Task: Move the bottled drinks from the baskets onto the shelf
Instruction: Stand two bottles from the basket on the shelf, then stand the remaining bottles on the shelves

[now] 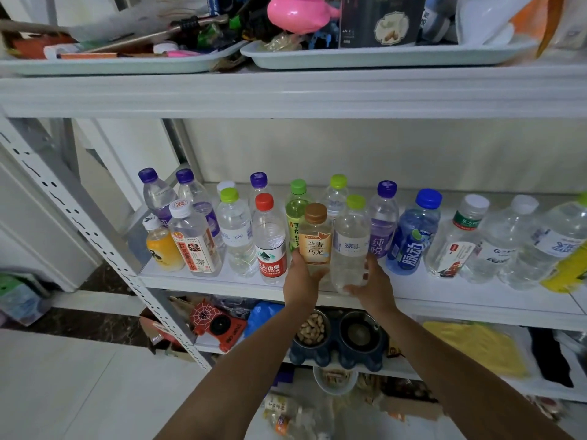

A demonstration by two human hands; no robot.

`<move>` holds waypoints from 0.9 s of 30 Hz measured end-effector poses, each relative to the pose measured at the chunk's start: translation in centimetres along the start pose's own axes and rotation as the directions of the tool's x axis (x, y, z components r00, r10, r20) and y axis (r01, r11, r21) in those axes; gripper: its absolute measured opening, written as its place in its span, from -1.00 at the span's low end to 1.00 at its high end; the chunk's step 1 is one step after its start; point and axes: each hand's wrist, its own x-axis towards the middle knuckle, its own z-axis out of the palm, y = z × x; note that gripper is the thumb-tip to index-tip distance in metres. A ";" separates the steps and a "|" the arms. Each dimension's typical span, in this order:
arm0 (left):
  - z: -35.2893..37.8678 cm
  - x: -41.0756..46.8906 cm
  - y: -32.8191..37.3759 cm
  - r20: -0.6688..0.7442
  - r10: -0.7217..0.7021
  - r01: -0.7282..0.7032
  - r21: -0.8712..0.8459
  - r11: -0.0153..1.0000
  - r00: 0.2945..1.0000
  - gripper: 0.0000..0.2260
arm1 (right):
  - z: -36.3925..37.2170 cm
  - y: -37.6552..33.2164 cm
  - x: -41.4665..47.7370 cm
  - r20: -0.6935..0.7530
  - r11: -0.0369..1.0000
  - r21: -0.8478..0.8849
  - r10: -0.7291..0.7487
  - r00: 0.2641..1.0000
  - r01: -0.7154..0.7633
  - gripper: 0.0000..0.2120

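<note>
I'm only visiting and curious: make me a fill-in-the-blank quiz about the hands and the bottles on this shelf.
The left hand grips a tea bottle whose cap is ____.
The right hand holds a clear bottle with a ____ cap.
Just left of the tea bottle, in the front row, stands a water bottle whose cap is ____.
Missing words: brown, green, red.
</note>
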 end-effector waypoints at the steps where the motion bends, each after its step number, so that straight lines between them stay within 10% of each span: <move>1: -0.1 0.0 0.0 0.002 0.001 -0.001 0.002 1.000 1.000 -0.48 | 0.1 0.0 0.1 -0.001 1.000 0.003 0.000 1.000 0.000 -0.16; 17: -0.1 0.5 -0.8 0.008 0.012 -0.013 0.070 0.997 1.000 -0.49 | 0.3 0.1 0.8 0.008 0.999 0.009 -0.039 0.999 0.039 -0.25; 27: -1.3 -8.2 -7.5 0.080 0.175 -0.193 0.419 0.888 0.981 -0.37 | -0.7 7.5 -6.9 -0.131 0.887 -0.382 -0.329 0.935 0.259 -0.50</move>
